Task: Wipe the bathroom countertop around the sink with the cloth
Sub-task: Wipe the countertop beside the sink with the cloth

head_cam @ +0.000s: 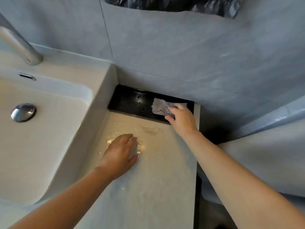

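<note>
A crumpled grey cloth [160, 106] lies on a black glossy tray [130, 100] set at the back of the pale countertop [153, 187], right of the sink [38, 129]. My right hand [181, 119] presses down on the cloth's right part, fingers over it. My left hand [120, 153] rests flat on the countertop nearer to me, palm down, holding nothing. Water drops show on the tray left of the cloth, and a faint smear marks the countertop in front of the tray.
A chrome faucet [19, 45] rises at the upper left over the basin, with a chrome drain plug [23, 112] and overflow slot [27, 76]. Grey tiled wall [181, 55] stands right behind the tray. The countertop's right edge drops off beside a pale tub rim [264, 146].
</note>
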Available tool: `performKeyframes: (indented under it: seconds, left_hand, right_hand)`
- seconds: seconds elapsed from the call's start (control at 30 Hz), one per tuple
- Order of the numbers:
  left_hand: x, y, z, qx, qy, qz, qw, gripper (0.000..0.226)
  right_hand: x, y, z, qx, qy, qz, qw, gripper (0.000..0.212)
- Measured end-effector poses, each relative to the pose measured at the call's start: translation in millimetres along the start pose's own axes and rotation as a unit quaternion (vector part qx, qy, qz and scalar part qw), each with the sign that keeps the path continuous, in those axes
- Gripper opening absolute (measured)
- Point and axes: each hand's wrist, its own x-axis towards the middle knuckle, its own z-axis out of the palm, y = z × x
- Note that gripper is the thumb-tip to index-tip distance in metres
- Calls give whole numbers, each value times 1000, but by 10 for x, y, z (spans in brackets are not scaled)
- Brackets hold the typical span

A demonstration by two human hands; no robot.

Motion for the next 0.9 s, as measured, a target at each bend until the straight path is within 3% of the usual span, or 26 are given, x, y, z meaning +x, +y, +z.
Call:
performKeyframes:
  seconds: [0.27,0.47,0.6,0.8,0.9]
  left_hand:
    - [73,-116,235,63,2,11,998,60]
    - [7,-125,289,76,-2,-11,997,65]
    - [13,-126,290,73,-10,-12,997,66]
    - [10,-93,261,67,-5,-13,998,66]
    - [4,-94,271,79,-8,-10,997,67]
  right_hand:
    - [174,162,212,-73,76,-39,994,47]
    - [308,158,214,-104,122,-40,986,29]
    - [290,53,62,-64,172,-39,982,17]
    - [-408,111,-359,41,260,13,965,23]
    - [-866,338,-393,58,253,64,964,25]
